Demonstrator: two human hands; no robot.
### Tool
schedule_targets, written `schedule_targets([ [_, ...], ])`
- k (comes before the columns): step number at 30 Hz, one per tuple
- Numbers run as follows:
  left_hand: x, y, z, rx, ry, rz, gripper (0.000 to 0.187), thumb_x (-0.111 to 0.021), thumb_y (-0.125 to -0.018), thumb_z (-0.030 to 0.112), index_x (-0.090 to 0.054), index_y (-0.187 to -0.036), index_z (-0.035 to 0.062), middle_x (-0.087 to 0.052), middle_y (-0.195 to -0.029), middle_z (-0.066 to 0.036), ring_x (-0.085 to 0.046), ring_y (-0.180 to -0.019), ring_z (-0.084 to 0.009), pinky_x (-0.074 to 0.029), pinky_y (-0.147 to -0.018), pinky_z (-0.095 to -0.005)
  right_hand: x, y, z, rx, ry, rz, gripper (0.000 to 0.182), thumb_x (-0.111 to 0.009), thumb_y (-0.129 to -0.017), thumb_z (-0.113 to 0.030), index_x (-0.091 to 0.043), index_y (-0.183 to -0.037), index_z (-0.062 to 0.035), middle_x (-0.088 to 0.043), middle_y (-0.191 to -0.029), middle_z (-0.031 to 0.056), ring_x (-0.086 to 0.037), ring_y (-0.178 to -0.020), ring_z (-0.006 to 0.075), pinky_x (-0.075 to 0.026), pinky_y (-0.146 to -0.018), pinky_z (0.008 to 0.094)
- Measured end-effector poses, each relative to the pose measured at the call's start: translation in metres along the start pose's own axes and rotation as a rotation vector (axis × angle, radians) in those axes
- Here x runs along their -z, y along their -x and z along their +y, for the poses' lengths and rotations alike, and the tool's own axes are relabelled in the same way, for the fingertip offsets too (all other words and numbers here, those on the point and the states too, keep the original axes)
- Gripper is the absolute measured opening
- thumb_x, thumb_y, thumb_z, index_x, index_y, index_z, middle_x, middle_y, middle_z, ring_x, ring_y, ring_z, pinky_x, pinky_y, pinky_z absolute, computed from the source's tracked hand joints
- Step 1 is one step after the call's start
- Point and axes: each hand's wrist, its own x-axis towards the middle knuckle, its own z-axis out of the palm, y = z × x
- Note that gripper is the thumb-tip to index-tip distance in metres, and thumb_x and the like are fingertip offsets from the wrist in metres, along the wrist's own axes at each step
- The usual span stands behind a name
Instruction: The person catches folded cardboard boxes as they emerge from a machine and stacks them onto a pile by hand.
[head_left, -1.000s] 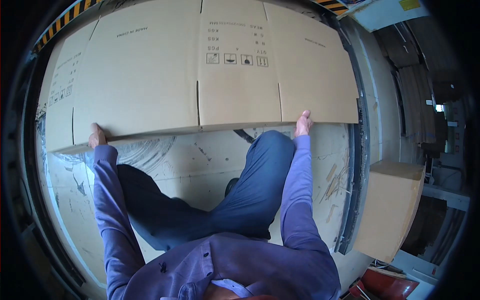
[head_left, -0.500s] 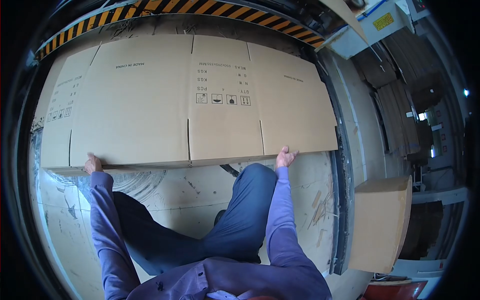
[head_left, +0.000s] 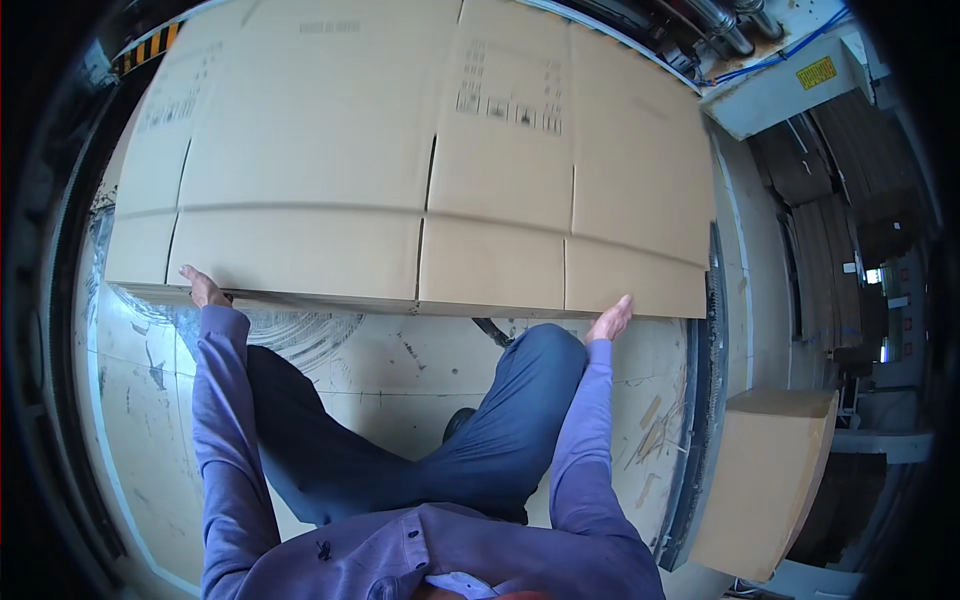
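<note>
A large flat folded cardboard box (head_left: 310, 130) lies over the far part of the stack, its printing blurred. Its near edge is well beyond both hands. Below it shows the near strip of another flat cardboard box (head_left: 300, 245) with slots cut into it. My left hand (head_left: 207, 288) is at the left of this lower box's near edge, thumb stretched out over the cardboard and the other fingers partly hidden. At the right end of the same edge, my right hand (head_left: 610, 320) touches the cardboard, fingers extended and not wrapped round it.
My bent knees (head_left: 545, 370) are close to the near edge of the stack. A brown carton (head_left: 765, 480) stands at the right, beyond a dark rail (head_left: 695, 450). Machinery with a yellow label (head_left: 815, 73) is at the far right. Cardboard scraps (head_left: 655, 440) lie on the floor.
The top flat box has slid forward, away from me, uncovering the near strip of the one below. Both hands have come off its edge. The view has shifted slightly.
</note>
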Motion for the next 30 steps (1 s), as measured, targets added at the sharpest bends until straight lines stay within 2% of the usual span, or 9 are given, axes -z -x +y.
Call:
schedule_targets([
  [3, 0.004, 0.035, 0.019, 0.045, 0.046, -0.028, 0.090, -0.036, -0.078, 0.067, -0.040, -0.121, -0.0117, -0.044, -0.123, -0.023, -0.048, -0.105, -0.0338, -0.041, -0.086, -0.0390, 0.002, 0.048, -0.070, -0.294, -0.077, 0.009, 0.080, -0.050, -0.081, -0.049, -0.019, -0.130, 0.0059, -0.039, -0.128, 0.0177, -0.039, -0.117, 0.0289, -0.033, -0.097, 0.0386],
  [6, 0.001, 0.012, 0.007, 0.018, -0.081, -0.010, 0.089, -0.043, -0.077, 0.065, -0.041, -0.119, -0.0133, -0.045, -0.122, -0.023, -0.049, -0.104, -0.0324, -0.042, -0.085, -0.0377, -0.006, 0.025, -0.033, -0.231, 0.015, 0.066, 0.094, -0.061, -0.073, -0.053, -0.012, -0.135, -0.0028, -0.028, -0.135, 0.0133, -0.036, -0.118, 0.0301, -0.036, -0.093, 0.0504],
  [12, -0.007, -0.050, -0.029, -0.078, -0.346, -0.154, 0.084, -0.050, -0.074, 0.062, -0.050, -0.108, -0.0154, -0.051, -0.113, -0.024, -0.054, -0.093, -0.0333, -0.044, -0.079, -0.0388, -0.014, 0.010, -0.006, 0.044, 0.189, -0.036, 0.101, -0.072, -0.070, -0.033, -0.004, -0.132, 0.0098, -0.032, -0.129, 0.0226, -0.040, -0.115, 0.0294, -0.036, -0.097, 0.0342],
  [14, -0.004, -0.056, -0.034, -0.103, -0.409, -0.199, 0.081, -0.052, -0.074, 0.060, -0.052, -0.106, -0.0146, -0.053, -0.110, -0.024, -0.055, -0.088, -0.0355, -0.044, -0.077, -0.0405, -0.011, 0.013, -0.016, 0.012, 0.246, -0.049, 0.097, -0.071, -0.070, -0.031, -0.008, -0.131, 0.0098, -0.033, -0.128, 0.0246, -0.039, -0.116, 0.0322, -0.037, -0.096, 0.0359],
  [18, 0.012, -0.059, -0.015, -0.411, -1.031, -0.092, 0.058, -0.057, -0.075, 0.042, -0.055, -0.106, -0.0064, -0.056, -0.101, -0.023, -0.056, -0.078, -0.0393, -0.045, -0.073, -0.0427, -0.008, 0.030, -0.048, 0.060, 0.750, 0.085, 0.080, -0.070, -0.069, -0.035, -0.030, -0.128, 0.0028, -0.033, -0.128, 0.0218, -0.040, -0.114, 0.0339, -0.034, -0.096, 0.0440],
  [21, 0.004, -0.021, -0.013, -0.880, -0.595, 0.394, 0.053, -0.056, -0.075, 0.036, -0.052, -0.106, -0.0069, -0.057, -0.098, -0.022, -0.057, -0.078, -0.0365, -0.045, -0.072, -0.0411, -0.013, 0.039, -0.066, 0.181, 0.944, 0.097, 0.066, -0.068, -0.071, -0.031, -0.040, -0.122, -0.0012, -0.034, -0.129, 0.0176, -0.041, -0.113, 0.0330, -0.035, -0.093, 0.0479],
  [22, 0.002, -0.010, -0.004, -0.804, -0.485, 0.206, 0.048, -0.055, -0.078, 0.028, -0.045, -0.110, -0.0064, -0.057, -0.097, -0.019, -0.056, -0.088, -0.0337, -0.045, -0.074, -0.0448, -0.014, 0.036, -0.067, 0.236, 0.949, 0.100, 0.060, -0.067, -0.071, -0.029, -0.043, -0.120, -0.0023, -0.034, -0.130, 0.0160, -0.041, -0.113, 0.0325, -0.036, -0.092, 0.0488],
  [25, -0.014, 0.006, 0.004, 0.095, 0.092, -0.284, 0.051, -0.056, -0.079, 0.022, -0.036, -0.119, -0.0038, -0.050, -0.112, -0.018, -0.051, -0.101, -0.0322, -0.044, -0.079, -0.0497, -0.026, 0.004, -0.068, -0.342, 0.025, -0.292, 0.055, -0.063, -0.074, -0.022, -0.040, -0.120, -0.0008, -0.037, -0.125, 0.0124, -0.043, -0.109, 0.0309, -0.039, -0.089, 0.0465],
  [30, -0.033, 0.041, 0.028, 0.380, 0.263, -0.339, 0.061, -0.056, -0.081, 0.021, -0.023, -0.129, 0.0025, -0.031, -0.131, -0.017, -0.041, -0.114, -0.0314, -0.036, -0.090, -0.0518, -0.033, -0.031, -0.072, -0.696, -0.458, -0.227, 0.047, -0.059, -0.077, -0.021, -0.039, -0.116, -0.0059, -0.042, -0.113, 0.0134, -0.044, -0.106, 0.0282, -0.040, -0.088, 0.0470],
])
